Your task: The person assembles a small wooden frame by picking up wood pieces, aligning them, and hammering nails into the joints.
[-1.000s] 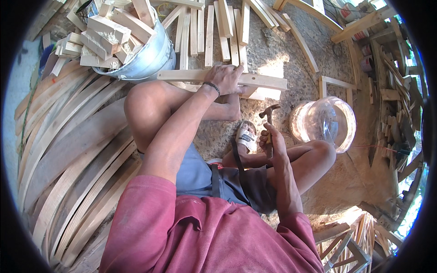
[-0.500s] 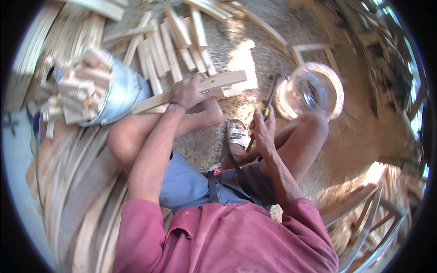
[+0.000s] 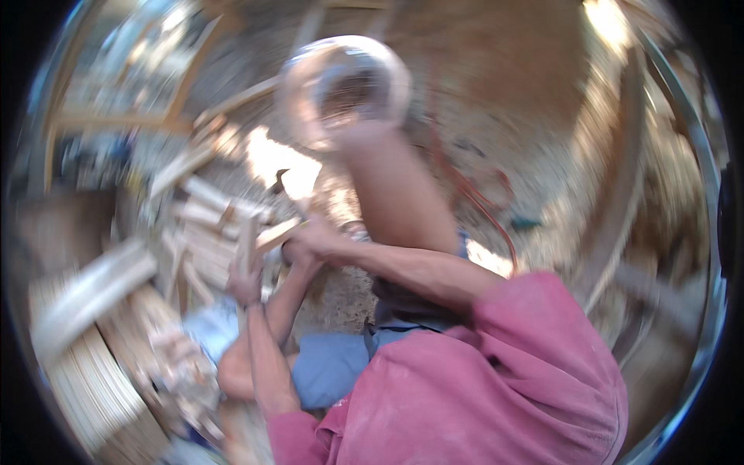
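The whole view is smeared by motion. My left hand [image 3: 245, 285] is closed around a pale wooden piece [image 3: 247, 239], which stands nearly upright in the picture. Close to its right, my right hand [image 3: 316, 237] grips what looks like a hammer, its dark head [image 3: 280, 180] pointing up and left. Another light wood piece [image 3: 277, 233] lies between the two hands; whether either hand touches it I cannot tell. My bent right knee rises just beyond the right hand.
A clear round tub [image 3: 396, 84] with dark contents stands past my knee. Wood strips [image 3: 203, 213] lie in a heap at left, near a blurred bucket [image 3: 211, 329] of offcuts. A red cord [image 3: 484, 200] runs over the floor at right. A wooden frame [image 3: 116, 122] is at far left.
The view has swung round to the right, so the tub and wood heap now appear farther left. My right hand has come close to my left, both still holding their things.
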`<state>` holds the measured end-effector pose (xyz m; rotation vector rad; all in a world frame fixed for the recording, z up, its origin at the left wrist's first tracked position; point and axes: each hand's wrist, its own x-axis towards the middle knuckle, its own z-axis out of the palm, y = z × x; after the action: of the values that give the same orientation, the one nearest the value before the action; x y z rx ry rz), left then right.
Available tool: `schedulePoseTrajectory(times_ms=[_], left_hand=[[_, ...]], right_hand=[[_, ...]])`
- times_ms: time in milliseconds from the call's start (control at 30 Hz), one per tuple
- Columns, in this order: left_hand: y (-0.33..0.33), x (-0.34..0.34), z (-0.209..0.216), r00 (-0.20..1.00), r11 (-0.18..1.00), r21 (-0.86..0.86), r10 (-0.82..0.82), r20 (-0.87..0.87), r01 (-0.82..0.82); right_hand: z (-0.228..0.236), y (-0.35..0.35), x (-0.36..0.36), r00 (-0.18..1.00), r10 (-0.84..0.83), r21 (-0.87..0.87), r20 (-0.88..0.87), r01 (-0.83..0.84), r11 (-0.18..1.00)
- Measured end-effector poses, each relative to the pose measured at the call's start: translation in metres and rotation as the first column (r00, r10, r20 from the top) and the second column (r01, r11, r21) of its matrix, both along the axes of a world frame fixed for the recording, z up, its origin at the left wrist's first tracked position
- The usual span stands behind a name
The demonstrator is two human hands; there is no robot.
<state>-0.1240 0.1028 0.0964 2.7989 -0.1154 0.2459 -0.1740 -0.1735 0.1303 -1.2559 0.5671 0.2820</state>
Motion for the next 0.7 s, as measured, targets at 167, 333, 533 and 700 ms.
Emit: schedulePoseTrajectory(times_ms=[167,333,533,700], left_hand=[[-0.005,-0.007,0.025,0.988,0.992,0.124,0.043,-0.151,-0.024],[0.004,-0.008,0.010,0.988,0.968,0.249,0.023,-0.152,0.016],[0.018,-0.047,0.009,0.970,0.992,0.047,0.122,-0.208,-0.115],[0.017,-0.066,0.009,0.959,0.984,-0.061,0.146,-0.244,-0.165]], right_hand=[[0.044,0.005,0.008,1.000,-0.009,0.268,0.019,0.003,0.963],[0.061,0.029,0.013,0.989,-0.108,0.210,0.102,0.085,0.974],[0.109,0.035,-0.016,0.990,0.001,0.351,0.141,-0.050,0.935],[0.096,0.075,-0.016,0.988,0.080,0.219,0.134,-0.108,0.970]])
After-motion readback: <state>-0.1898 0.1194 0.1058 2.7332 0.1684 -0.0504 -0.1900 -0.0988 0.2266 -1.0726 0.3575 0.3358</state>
